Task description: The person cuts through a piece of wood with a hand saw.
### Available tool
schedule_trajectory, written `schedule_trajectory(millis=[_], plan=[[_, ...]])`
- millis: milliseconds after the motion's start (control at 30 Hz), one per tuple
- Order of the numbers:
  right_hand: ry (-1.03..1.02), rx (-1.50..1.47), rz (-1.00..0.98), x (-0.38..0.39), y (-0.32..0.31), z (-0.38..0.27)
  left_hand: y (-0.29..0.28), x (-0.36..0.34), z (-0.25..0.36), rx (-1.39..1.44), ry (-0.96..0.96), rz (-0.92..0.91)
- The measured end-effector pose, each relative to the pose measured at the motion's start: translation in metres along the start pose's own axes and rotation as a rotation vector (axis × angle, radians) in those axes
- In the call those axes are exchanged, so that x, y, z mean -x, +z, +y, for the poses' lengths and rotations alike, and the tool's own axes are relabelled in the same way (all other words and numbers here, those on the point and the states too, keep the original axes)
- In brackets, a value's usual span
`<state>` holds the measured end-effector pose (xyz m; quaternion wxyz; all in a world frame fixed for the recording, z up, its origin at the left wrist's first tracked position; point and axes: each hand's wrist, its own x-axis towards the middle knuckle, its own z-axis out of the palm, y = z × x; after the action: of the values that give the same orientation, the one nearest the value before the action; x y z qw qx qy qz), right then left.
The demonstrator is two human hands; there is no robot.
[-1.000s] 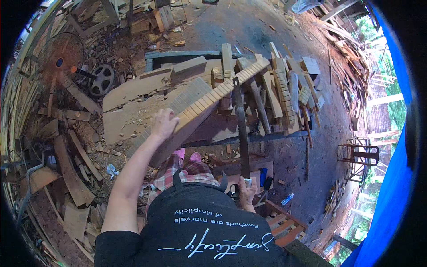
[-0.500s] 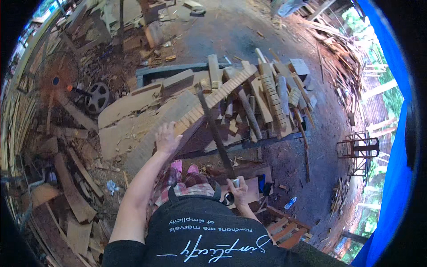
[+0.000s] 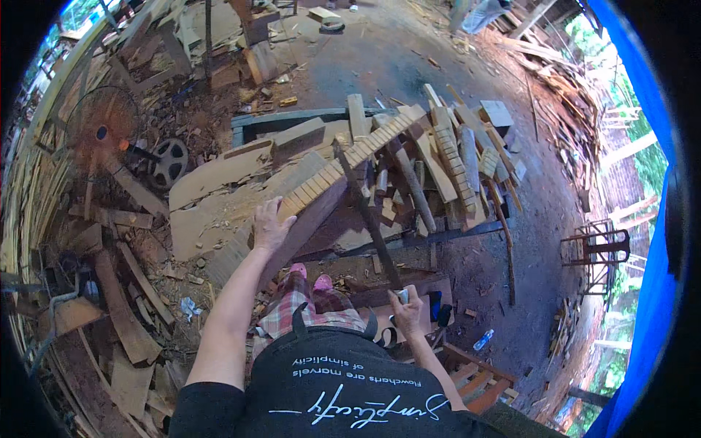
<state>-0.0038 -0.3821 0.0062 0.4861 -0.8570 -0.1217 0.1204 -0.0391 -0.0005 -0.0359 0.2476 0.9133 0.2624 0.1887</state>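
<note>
Timber strip (image 3: 369,145), long, straight and pale yellow-brown, scored with evenly spaced dark crosswise lines, slants over a rough brown wooden surface (image 3: 208,182). Left hand (image 3: 271,226) rests on its near end, grip unclear; right hand (image 3: 407,312) clasps a long dark metal handsaw (image 3: 369,220) crossing the strip.

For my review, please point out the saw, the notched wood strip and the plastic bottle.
Saw (image 3: 371,223), head view: middle of its blade.
Notched wood strip (image 3: 365,149), head view: middle of its notched face.
Plastic bottle (image 3: 483,339), head view: middle of its side.
</note>
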Motion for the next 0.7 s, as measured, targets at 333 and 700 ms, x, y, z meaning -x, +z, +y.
schedule_trajectory(millis=[333,700], plan=[[-0.033,-0.011,-0.17,-0.044,0.049,-0.024,0.026,-0.022,-0.005,-0.067,-0.411,0.199],[-0.166,0.092,-0.261,-0.055,0.11,-0.067,0.036,-0.044,0.022,-0.291,-0.754,0.16]])
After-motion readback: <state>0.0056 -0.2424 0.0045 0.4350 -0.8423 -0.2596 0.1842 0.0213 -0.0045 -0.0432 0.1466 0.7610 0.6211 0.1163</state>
